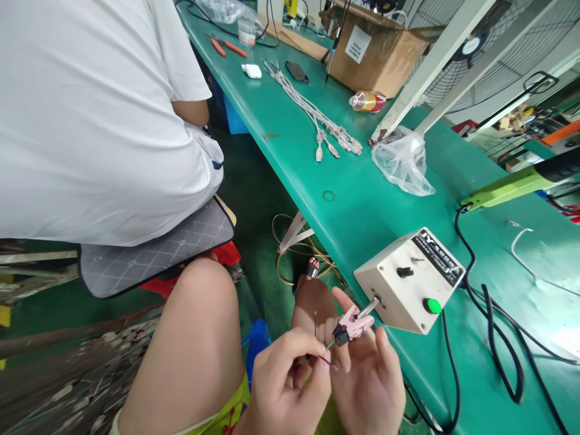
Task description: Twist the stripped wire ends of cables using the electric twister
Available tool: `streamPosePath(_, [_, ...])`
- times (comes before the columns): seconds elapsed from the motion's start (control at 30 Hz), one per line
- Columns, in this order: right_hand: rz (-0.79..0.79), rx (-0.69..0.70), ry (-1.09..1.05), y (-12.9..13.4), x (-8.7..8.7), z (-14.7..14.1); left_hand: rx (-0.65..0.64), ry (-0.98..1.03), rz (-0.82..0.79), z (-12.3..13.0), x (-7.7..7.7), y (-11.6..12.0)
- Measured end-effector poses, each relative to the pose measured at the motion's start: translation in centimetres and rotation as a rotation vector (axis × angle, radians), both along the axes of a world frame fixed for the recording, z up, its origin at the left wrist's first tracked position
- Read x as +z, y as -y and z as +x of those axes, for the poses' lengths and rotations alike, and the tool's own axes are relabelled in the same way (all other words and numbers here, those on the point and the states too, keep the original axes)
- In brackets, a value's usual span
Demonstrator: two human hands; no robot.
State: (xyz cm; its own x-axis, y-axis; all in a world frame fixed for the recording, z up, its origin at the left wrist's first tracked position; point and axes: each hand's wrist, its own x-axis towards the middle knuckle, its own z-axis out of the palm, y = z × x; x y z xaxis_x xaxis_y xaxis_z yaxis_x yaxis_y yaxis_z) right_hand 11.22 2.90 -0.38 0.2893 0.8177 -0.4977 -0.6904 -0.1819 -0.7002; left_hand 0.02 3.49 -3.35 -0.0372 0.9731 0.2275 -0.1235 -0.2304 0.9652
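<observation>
My left hand [292,383] is closed, with thumb and forefinger pinching thin coloured wires [327,360], one green, one dark red. To its right my right hand [369,377] lies palm up with fingers spread, beneath a pink clip [356,325] with a black tip. The clip sits on a metal shaft [369,307] that sticks out of a beige box [399,284]. A green button and a black knob show on the box, which stands at the edge of the green table [335,223]. The green wire runs up to the clip's black tip.
Grey cables [312,115], a phone [296,72], orange-handled pliers [226,47] and a plastic bag [403,160] lie on the table. A cardboard box [371,54] stands behind. A person in a white shirt [99,121] sits at the left. Black cable [502,356] loops right of the beige box.
</observation>
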Motion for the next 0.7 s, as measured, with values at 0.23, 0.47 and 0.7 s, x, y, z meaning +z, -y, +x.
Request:
streamPosePath(0.23, [0.081,0.058,0.142,2.3,-1.9,-0.8,0.010,-0.014,0.002,-0.5,-0.3,0.8])
streamPosePath(0.47, [0.074,0.137,0.232,5.9,-2.0,-1.5,-0.020,-0.069,0.204,-1.4,0.4,1.2])
streamPosePath(0.7, [0.109,0.085,0.344,5.8,-0.6,-1.7,-0.099,-0.108,0.319,-1.7,1.7,1.2])
